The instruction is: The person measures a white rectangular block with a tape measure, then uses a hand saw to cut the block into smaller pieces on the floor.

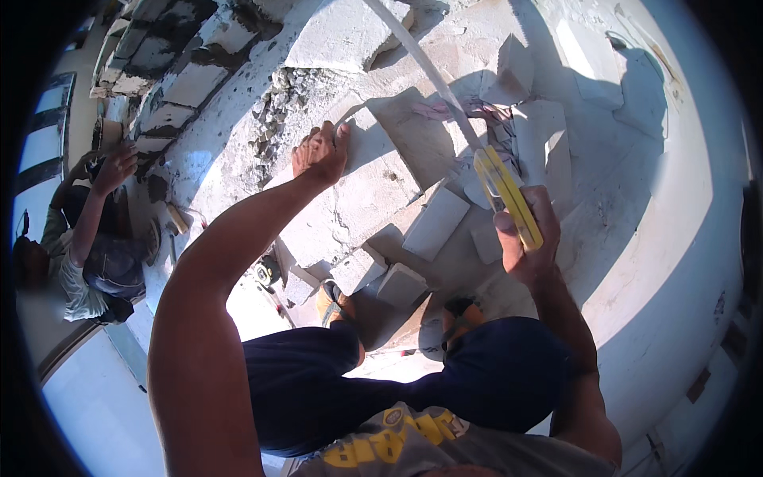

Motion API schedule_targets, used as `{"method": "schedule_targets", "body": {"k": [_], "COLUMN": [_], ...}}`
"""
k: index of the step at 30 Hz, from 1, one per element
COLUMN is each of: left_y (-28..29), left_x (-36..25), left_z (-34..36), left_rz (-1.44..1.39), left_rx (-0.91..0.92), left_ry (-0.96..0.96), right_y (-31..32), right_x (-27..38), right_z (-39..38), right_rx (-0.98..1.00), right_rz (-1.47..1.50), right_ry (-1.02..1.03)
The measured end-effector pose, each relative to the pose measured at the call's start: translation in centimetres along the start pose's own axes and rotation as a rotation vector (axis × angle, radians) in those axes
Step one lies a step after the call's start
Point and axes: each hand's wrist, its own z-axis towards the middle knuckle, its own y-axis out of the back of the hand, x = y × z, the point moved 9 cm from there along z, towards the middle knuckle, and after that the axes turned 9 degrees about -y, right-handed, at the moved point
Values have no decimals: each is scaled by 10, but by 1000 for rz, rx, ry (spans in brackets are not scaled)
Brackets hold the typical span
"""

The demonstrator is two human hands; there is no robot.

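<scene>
My right hand [531,238] is closed round the yellow handle of a handsaw [509,191]. Its long blade points up and away past the top edge of the view, raised clear of the block at my left hand. Bent fingers of my left hand [320,153] grip the far edge of a large white building block [373,179]. This block lies in front of my feet, with a rough crack line across its top. Smaller cut block pieces [436,222] lie against its near and right sides.
Grey gravel [274,111] and another big white block [342,36] lie beyond. At the right are loose blocks [548,143] and a pinkish cloth [493,115]. A tape measure [266,271] sits by my left foot. At far left another person [103,262] crouches beside a block wall [191,83].
</scene>
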Motion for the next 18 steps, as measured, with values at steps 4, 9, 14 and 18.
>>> {"method": "schedule_targets", "body": {"k": [4, 9, 14, 18], "left_y": [10, 8, 6, -3], "left_x": [1, 6, 0, 22], "left_z": [-7, -12, 0, -20], "left_rz": [-11, -36, 67, 40], "left_rx": [-36, -130, -140, -192], "left_ry": [114, 199, 263, 388], "right_y": [-58, -73, -71, -69], "right_x": [-20, -31, -38, -38], "right_z": [-16, -33, -36, -48], "right_rx": [212, 329, 378, 337], "right_rz": [151, 114, 176, 222], "right_ry": [-176, -156, -229, -172]}}
